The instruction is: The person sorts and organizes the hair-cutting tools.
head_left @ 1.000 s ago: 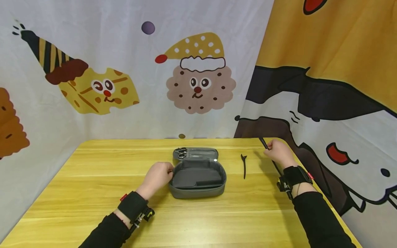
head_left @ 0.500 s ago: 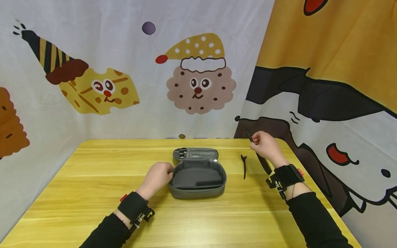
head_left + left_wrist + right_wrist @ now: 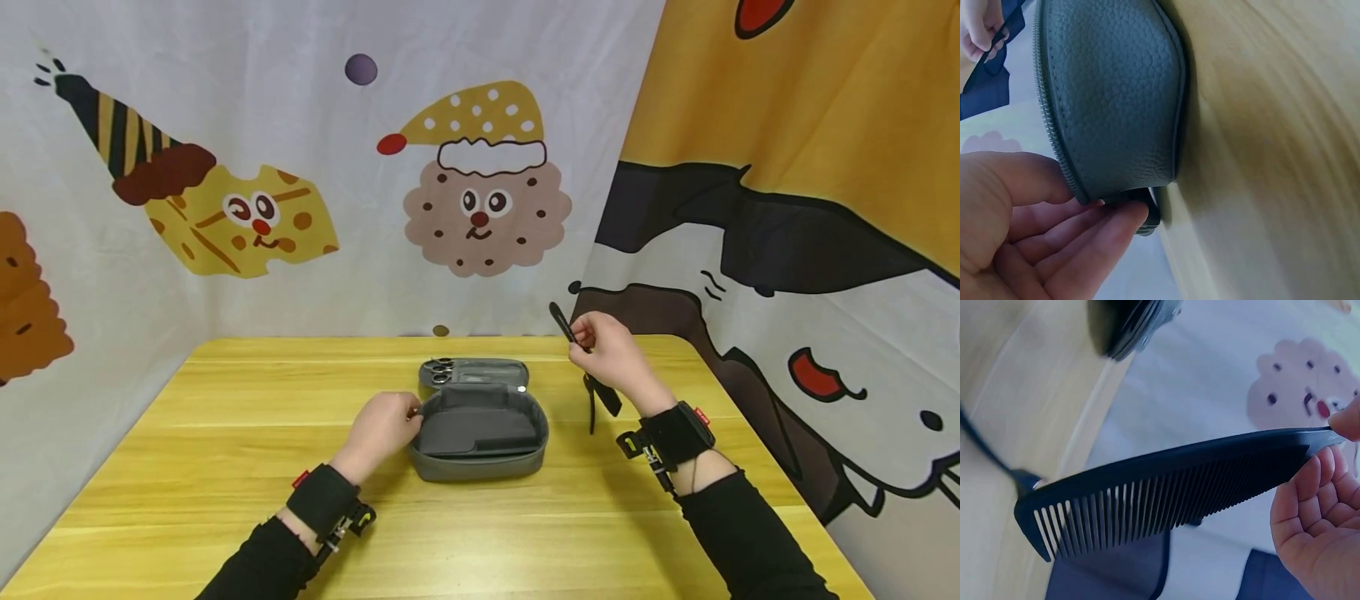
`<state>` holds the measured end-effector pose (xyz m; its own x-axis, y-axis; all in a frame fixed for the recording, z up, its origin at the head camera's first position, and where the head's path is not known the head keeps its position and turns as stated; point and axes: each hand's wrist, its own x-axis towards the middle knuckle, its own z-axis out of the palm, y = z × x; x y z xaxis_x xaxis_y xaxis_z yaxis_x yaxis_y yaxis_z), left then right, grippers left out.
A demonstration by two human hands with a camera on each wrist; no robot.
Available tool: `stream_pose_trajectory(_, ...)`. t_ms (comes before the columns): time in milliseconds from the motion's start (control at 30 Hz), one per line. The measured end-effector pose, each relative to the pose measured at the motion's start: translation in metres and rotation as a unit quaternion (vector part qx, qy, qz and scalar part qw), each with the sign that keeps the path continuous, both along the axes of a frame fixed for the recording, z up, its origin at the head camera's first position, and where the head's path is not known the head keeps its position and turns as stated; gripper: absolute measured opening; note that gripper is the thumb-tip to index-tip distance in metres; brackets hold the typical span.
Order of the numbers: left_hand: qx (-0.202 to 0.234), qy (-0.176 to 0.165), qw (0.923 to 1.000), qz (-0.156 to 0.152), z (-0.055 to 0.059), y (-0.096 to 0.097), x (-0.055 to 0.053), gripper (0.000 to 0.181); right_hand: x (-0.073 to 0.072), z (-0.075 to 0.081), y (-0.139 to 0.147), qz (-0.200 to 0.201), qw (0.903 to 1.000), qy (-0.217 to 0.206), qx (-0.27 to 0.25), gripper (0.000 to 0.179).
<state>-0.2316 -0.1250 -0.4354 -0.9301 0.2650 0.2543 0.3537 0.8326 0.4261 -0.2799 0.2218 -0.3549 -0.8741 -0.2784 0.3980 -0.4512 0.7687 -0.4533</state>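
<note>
The grey zip case point(image 3: 480, 468) stands unzipped on the table with its lid laid back. My left hand point(image 3: 381, 427) grips the case's left end, thumb over the zipper edge of the leather-like wall point(image 3: 1113, 94) and fingers curled behind it. My right hand point(image 3: 613, 352) pinches a black comb point(image 3: 1166, 469) by its narrow handle, thumb on one side and curled fingers on the other. The comb's toothed part hangs down toward the table and overlaps a thin black hair clip point(image 3: 592, 414) in the head view. A dark flat piece point(image 3: 506, 444) lies inside the case.
Scissors point(image 3: 438, 367) sit in the case's opened lid point(image 3: 491, 368), at its left side. The wooden table point(image 3: 480, 542) ends at a patterned cloth point(image 3: 300, 308) behind and at the right.
My right hand has carried the comb leftward from the table's right edge, over the hair clip and nearer the case. My left hand and the case have stayed put.
</note>
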Motion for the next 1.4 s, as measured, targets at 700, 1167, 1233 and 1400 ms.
stream_pose_trajectory(700, 0.015, 0.286, 0.9511, -0.115, 0.068, 0.032, 0.017, 0.038, 0.03, -0.011, -0.06, 0.134, 0.9805, 0.099, 0.105, 0.023)
stream_pose_trajectory(1167, -0.059, 0.319, 0.928, -0.183, 0.06, 0.052, 0.016, 0.018, 0.042, -0.023, -0.081, 0.194, 0.9545, 0.146, 0.174, 0.019)
stream_pose_trajectory(1233, -0.068, 0.315, 0.9292, -0.181, 0.058, 0.053, 0.016, 0.017, 0.043, -0.023, -0.083, 0.201, 0.952, 0.148, 0.177, 0.019)
stream_pose_trajectory(1400, -0.089, 0.313, 0.9289, -0.176, 0.056, 0.055, 0.018, 0.019, 0.044, -0.024, -0.087, 0.209, 0.9479, 0.147, 0.19, 0.02)
